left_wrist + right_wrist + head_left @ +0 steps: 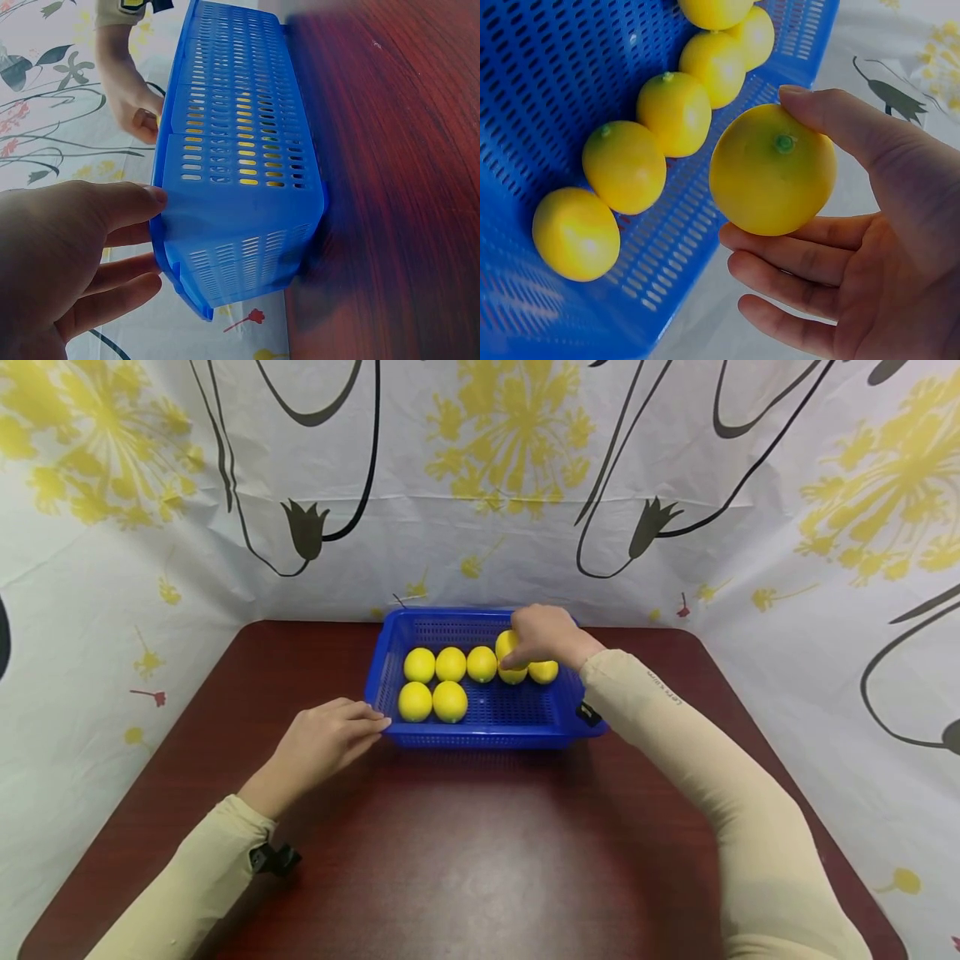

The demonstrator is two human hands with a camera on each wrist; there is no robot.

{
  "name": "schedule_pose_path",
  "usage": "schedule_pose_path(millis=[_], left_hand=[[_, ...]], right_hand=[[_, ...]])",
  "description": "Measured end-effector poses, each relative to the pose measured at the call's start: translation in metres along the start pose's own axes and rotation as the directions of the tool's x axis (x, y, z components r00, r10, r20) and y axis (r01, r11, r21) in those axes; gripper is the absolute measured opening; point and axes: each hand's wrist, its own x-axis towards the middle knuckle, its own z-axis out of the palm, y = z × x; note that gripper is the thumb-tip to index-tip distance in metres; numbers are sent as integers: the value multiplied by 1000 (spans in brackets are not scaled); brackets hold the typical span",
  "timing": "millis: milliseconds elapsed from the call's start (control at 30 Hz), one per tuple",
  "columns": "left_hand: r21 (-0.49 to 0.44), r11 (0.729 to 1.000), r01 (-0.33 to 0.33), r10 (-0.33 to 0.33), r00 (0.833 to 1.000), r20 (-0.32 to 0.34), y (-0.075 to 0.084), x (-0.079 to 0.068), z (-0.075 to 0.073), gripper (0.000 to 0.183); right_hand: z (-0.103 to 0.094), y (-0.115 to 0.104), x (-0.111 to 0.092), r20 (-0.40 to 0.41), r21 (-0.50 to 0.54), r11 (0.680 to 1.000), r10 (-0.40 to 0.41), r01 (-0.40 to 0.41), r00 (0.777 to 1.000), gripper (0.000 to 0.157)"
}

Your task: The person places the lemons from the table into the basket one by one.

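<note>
My right hand (pixel 546 635) pinches a round yellow lemon (pixel 772 172) between thumb and fingertips, held over the back right of a blue plastic basket (pixel 510 706). A small green stem spot on the fruit faces the camera in the right wrist view. Inside the basket, several more lemons (pixel 451 665) form a row across the back, and two lemons (pixel 450 702) sit side by side at the front left. With thumb and fingers, my left hand (pixel 322 739) holds the basket's rim (pixel 159 180) at its front left corner.
The basket stands toward the far side of a dark red-brown table (pixel 450 843). A white cloth (pixel 480 552) with yellow and grey flower prints hangs behind and along both sides. Slots pierce the basket's walls (pixel 240 112).
</note>
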Motion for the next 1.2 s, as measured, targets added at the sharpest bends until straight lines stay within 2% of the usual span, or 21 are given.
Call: schedule_pose_path(millis=[400, 767, 967, 1200], left_hand=[[-2, 1000, -7, 7, 1000, -10, -1, 0, 1, 26], [-1, 1000, -13, 13, 1000, -18, -1, 0, 1, 27], [-8, 1000, -14, 14, 1000, -22, -2, -1, 2, 27], [-1, 1000, -16, 16, 999, -39, -2, 0, 3, 26]], right_hand=[[8, -16, 12, 32, 70, 997, 40, -42, 999, 38], [9, -24, 23, 139, 127, 987, 79, -97, 987, 33], [12, -32, 25, 162, 85, 988, 115, -130, 980, 37], [20, -40, 27, 208, 55, 989, 119, -134, 971, 39]])
